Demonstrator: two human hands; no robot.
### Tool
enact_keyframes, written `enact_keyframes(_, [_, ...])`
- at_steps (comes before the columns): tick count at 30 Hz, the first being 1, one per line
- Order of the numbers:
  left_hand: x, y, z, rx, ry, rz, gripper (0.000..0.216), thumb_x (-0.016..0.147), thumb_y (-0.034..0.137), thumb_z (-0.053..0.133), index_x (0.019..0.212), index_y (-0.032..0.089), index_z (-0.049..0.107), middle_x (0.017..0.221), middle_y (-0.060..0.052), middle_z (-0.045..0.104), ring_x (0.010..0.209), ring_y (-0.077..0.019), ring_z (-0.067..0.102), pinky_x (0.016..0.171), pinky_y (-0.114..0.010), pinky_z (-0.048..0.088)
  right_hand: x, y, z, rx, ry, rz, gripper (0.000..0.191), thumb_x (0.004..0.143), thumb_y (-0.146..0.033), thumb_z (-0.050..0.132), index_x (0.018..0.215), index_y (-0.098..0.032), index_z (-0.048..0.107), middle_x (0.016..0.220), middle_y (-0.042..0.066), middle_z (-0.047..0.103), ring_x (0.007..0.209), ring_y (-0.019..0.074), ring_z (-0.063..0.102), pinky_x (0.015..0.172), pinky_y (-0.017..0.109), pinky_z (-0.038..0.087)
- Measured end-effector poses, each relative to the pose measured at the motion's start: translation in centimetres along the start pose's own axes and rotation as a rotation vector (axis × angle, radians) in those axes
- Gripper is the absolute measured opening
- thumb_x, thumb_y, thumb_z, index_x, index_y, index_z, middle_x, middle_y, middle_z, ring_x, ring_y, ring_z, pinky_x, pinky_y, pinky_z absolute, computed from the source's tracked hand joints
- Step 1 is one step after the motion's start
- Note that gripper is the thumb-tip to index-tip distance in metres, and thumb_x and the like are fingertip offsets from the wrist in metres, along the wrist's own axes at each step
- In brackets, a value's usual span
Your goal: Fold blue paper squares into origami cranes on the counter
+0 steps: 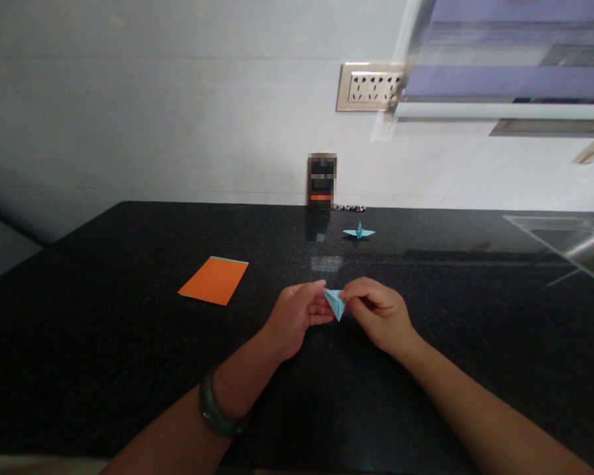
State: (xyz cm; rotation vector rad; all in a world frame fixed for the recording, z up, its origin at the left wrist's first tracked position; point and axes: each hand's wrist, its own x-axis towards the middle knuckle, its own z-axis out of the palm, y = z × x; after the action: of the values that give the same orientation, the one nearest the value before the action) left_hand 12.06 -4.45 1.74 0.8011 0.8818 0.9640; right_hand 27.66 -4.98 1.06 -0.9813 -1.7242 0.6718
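Observation:
A small piece of folded light-blue origami paper [335, 303] is held between my two hands, just above the black countertop, with one point facing down towards me. My left hand [296, 315] grips its left side, thumb on top and the other fingers curled behind it. On the right edge, my right hand [379, 311] pinches the paper between thumb and index finger. Farther back stands a finished light-blue paper crane [359, 232] with its wings spread. An orange square of paper [215, 280] lies left of my hands, a blue edge showing beneath it.
A phone-like upright object [321, 181], its face pixelated, leans against the white wall, with a beaded strap [350, 208] beside it. A metal sink [584, 237] is set into the black countertop [103, 343] at the right. Wall sockets [369, 88] sit above.

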Motion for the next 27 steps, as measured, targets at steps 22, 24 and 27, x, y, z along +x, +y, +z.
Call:
enact_keyframes(22, [0.05, 0.16, 0.03, 0.227, 0.105, -0.092, 0.028, 0.067, 0.039, 0.064, 0.072, 0.012, 0.065, 0.065, -0.006, 0.065, 0.059, -0.0124, 0.059, 0.058, -0.024, 0.044, 0.0, 0.01, 0.46, 0.13, -0.033, 0.339, 0.009, 0.071, -0.026, 0.062, 0.071, -0.018, 0.064, 0.054, -0.002, 0.057, 0.047, 0.0087, 0.05, 0.045, 0.021, 0.04])
enact_keyframes(24, [0.05, 0.13, -0.03, 0.219, 0.092, -0.095, 0.03, 0.068, 0.041, 0.063, 0.069, 0.012, 0.064, 0.064, -0.006, 0.065, 0.06, -0.0122, 0.059, 0.058, -0.023, 0.044, 0.04, 0.05, 0.42, 0.145, -0.022, 0.348, 0.008, 0.071, -0.026, 0.063, 0.071, -0.018, 0.065, 0.056, -0.002, 0.059, 0.047, 0.0086, 0.051, 0.045, 0.021, 0.041])
enact_keyframes(27, [0.08, -0.05, -0.14, 0.221, 0.085, -0.05, 0.026, 0.067, 0.038, 0.065, 0.067, 0.012, 0.064, 0.061, -0.004, 0.064, 0.056, -0.0106, 0.058, 0.058, -0.023, 0.044, 0.24, 0.04, 0.31, 0.189, -0.027, 0.409, 0.01, 0.069, -0.027, 0.064, 0.07, -0.017, 0.066, 0.053, -0.002, 0.06, 0.044, 0.0084, 0.051, 0.043, 0.021, 0.04])
